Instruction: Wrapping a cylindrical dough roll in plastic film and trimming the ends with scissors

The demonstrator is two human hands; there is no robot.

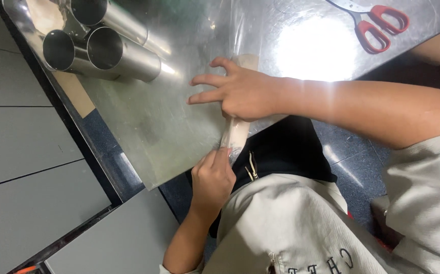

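My right hand lies palm down with fingers spread on a shiny metal table, pressing on a beige tube-like piece that runs across the table toward its near edge. My left hand comes up from below the table edge, and its fingertips pinch the near end of that beige piece. A clear plastic film lies over the table around my right hand. Most of the beige piece is hidden under my right hand.
Three open metal cylinders lie on their sides at the far left of the table. Red-handled scissors rest at the far right. A brown cardboard piece sticks out at the table's left edge. Grey floor tiles lie beyond.
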